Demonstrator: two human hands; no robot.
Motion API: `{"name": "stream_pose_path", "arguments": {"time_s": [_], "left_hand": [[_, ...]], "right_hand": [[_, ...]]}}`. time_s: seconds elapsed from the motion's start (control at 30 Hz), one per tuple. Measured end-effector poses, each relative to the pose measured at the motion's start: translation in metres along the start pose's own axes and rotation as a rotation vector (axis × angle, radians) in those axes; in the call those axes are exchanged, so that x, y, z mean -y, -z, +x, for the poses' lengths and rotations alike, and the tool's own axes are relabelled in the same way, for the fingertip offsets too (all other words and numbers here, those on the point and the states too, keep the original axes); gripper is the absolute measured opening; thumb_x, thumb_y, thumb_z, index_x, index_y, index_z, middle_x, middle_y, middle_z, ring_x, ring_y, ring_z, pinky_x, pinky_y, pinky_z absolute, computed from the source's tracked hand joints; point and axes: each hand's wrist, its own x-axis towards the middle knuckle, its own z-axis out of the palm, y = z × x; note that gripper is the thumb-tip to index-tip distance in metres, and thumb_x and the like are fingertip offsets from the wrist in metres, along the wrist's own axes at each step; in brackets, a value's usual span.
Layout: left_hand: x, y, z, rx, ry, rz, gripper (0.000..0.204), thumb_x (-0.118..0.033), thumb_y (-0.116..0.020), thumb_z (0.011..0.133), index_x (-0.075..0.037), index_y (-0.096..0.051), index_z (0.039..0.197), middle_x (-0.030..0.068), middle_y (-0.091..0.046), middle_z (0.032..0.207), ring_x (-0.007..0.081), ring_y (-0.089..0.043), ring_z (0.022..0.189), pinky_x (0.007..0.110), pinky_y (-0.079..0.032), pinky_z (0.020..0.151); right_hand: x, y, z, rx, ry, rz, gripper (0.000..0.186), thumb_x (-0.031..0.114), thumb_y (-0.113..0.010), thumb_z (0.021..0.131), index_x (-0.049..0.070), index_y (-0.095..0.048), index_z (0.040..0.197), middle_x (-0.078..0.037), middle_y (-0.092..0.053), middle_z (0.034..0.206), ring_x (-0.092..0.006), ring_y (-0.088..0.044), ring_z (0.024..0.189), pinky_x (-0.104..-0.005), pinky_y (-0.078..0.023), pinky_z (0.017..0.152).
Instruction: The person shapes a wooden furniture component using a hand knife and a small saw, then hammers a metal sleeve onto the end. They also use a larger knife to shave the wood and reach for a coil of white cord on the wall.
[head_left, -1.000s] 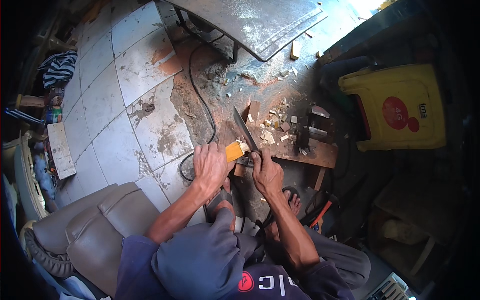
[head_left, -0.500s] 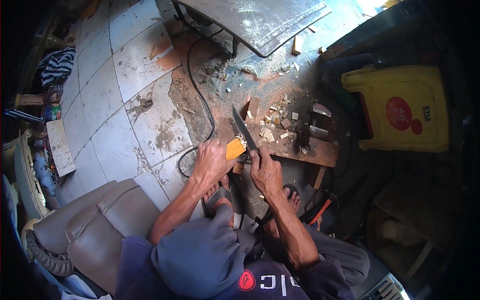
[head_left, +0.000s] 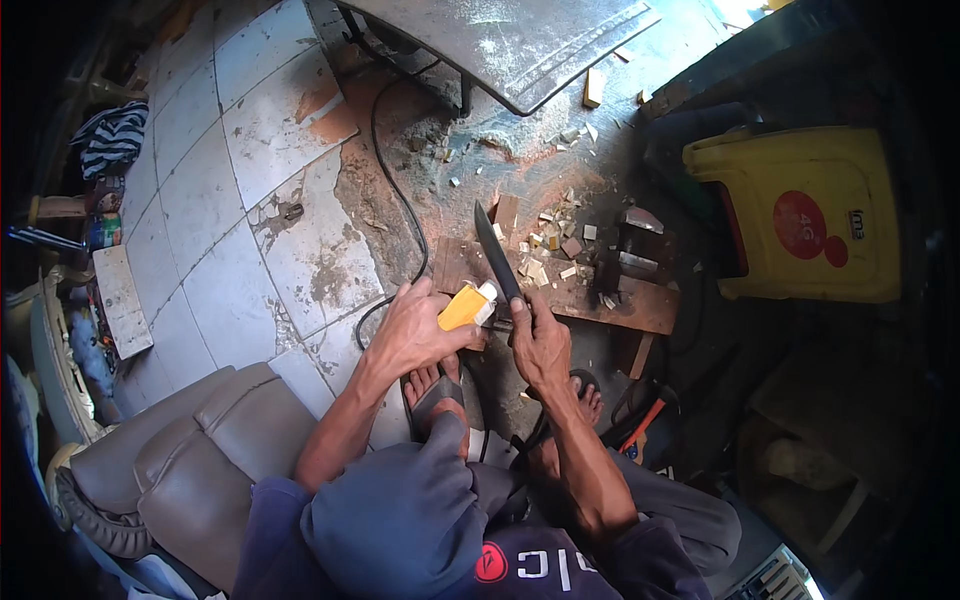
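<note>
Floor [head_left: 230,270]: pale tiles, cracked and stained, lay to the left of the board [head_left: 640,306], a low, brown plank before the person. Chips [head_left: 545,268]: small, pale and yellowish, were strewn on the board and on the ground beyond it. Block [head_left: 462,309]: one, yellow with a whitish cut end, was held up at the board's near left part. Left hand [head_left: 408,332]: clasped the block, its cut end jutting free toward the right. Knife [head_left: 497,252]: one, dark-bladed, slanted over the board, its tip pointing away from the person and its blade just right of the block, apart from it. Right hand [head_left: 540,345]: clenched about the knife's handle at the board's near edge, thumb near the blade's base. Table [head_left: 500,45]: one, dusty-topped, stood beyond the board. Cable [head_left: 390,185]: black, curved along the board's left. Armchair [head_left: 205,440]: grey-brown, stood nearer the person than the board, to its left. Plastic piece [head_left: 850,220]: yellow with red spots, stood right of the board.
</note>
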Motion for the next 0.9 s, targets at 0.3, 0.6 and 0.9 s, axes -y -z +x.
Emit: {"name": "stream_pose_path", "arguments": {"time_s": [0.3, 0.6, 0.9], "left_hand": [[0.018, -0.016, -0.001, 0.024, -0.008, -0.09, 0.05, -0.049, -0.074, 0.087, -0.002, -0.077, 0.105, 0.0181, -0.066, 0.092, 0.0345, -0.055, 0.093, 0.044, -0.046, 0.089], [0.014, -0.008, 0.005, 0.081, 0.027, -0.124, 0.057, -0.053, -0.074, 0.087, 0.001, -0.077, 0.104, 0.0216, -0.071, 0.093, 0.0373, -0.059, 0.093, 0.045, -0.047, 0.089], [0.012, -0.024, 0.001, -0.098, -0.096, 0.003, 0.054, -0.051, -0.08, 0.081, 0.003, -0.073, 0.09, 0.0198, -0.065, 0.081, 0.0354, -0.056, 0.086, 0.047, -0.047, 0.084]], "right_hand": [[0.01, -0.004, 0.008, -0.008, 0.034, -0.152, 0.03, 0.041, -0.052, 0.106, 0.012, -0.061, 0.108, -0.026, -0.068, 0.076, -0.0526, -0.067, 0.081, -0.0609, -0.05, 0.07], [-0.005, -0.001, 0.01, 0.14, 0.098, -0.065, 0.032, 0.041, -0.054, 0.106, 0.01, -0.063, 0.106, -0.025, -0.066, 0.07, -0.0507, -0.068, 0.077, -0.0586, -0.05, 0.065], [0.011, -0.001, 0.001, -0.048, 0.08, -0.203, 0.029, 0.04, -0.052, 0.106, 0.013, -0.063, 0.108, -0.025, -0.068, 0.073, -0.0507, -0.069, 0.076, -0.0599, -0.051, 0.066]]}}
